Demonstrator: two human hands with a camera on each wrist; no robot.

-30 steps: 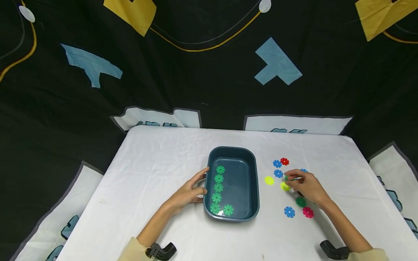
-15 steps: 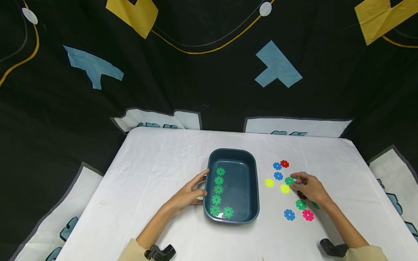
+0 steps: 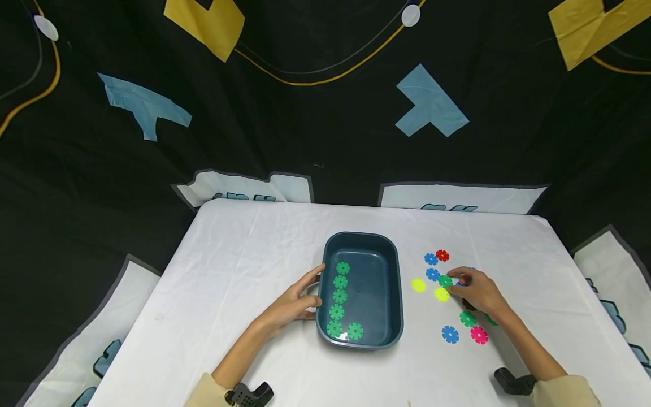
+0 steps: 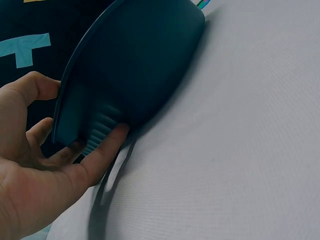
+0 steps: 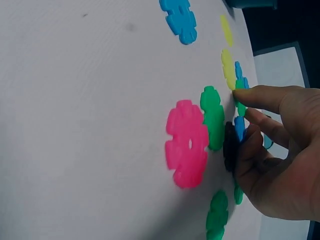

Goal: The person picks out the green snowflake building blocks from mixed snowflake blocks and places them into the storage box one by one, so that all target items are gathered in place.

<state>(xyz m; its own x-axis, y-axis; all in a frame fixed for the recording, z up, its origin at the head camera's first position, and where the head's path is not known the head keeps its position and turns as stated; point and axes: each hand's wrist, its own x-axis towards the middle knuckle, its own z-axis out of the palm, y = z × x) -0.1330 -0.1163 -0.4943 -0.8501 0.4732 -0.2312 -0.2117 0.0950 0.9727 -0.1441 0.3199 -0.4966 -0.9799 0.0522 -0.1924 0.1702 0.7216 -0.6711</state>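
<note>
My left hand (image 3: 290, 302) holds the left wall of a dark blue-green plastic tray (image 3: 399, 316), index fingertip at its rim. In the left wrist view the thumb lies against the tray's outer wall (image 4: 145, 55) and other fingers reach behind it. Inside the tray, green notched discs (image 3: 340, 295) form a column along the left side, with one more green disc (image 3: 355, 331) beside the lowest. Among the loose discs on the right, my right hand (image 3: 480, 291) pinches a green notched disc (image 3: 445, 281) between thumb and index finger, close over the table.
Around the right hand lie blue (image 3: 450, 334), pink (image 3: 479, 335), red (image 3: 442, 255), yellow (image 3: 419, 285), dark brown (image 3: 469, 305) and more green discs (image 3: 468, 319). White cloth covers the table (image 3: 244, 254). A black curtain (image 3: 325, 141) hangs behind it.
The right hand has shifted slightly left, and the green disc at its fingertips has moved left with it. The left hand and the tray hold their place.
</note>
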